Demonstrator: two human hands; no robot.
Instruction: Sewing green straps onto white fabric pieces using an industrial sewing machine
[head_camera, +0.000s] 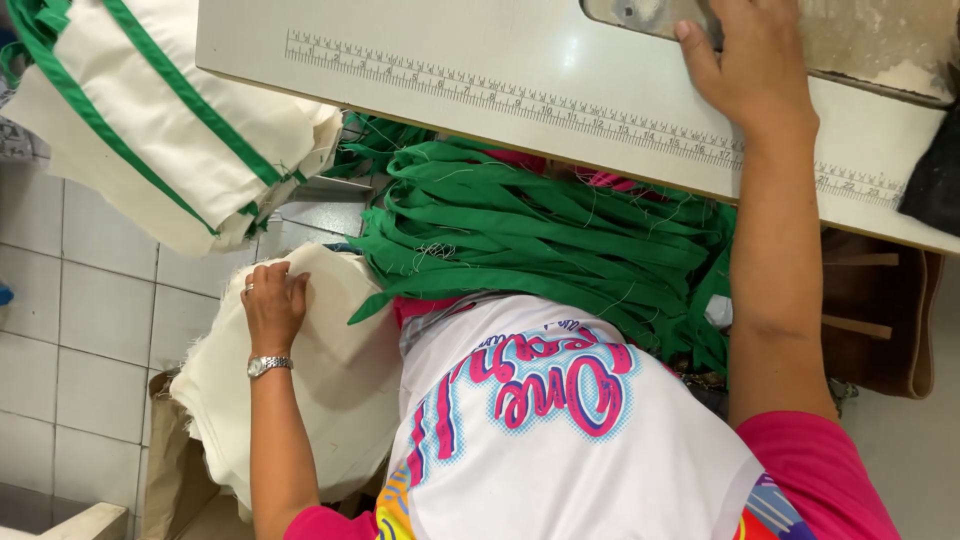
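My left hand (272, 300), with a ring and a metal wristwatch, lies flat with its fingers pressing on a pile of cream fabric pieces (330, 380) beside my left leg. My right hand (755, 65) rests on the white sewing table (480, 60), its fingers touching the worn base of the sewing machine (880, 40) at the top right. A heap of green fabric strips (540, 240) lies on my lap between the table edge and my white printed shirt.
A stack of cream bags with green trim (170, 120) sits at the upper left. A ruler scale (560, 105) runs along the table's edge. White floor tiles (90, 330) lie at the left, a brown paper bag (170, 470) under the cream pile.
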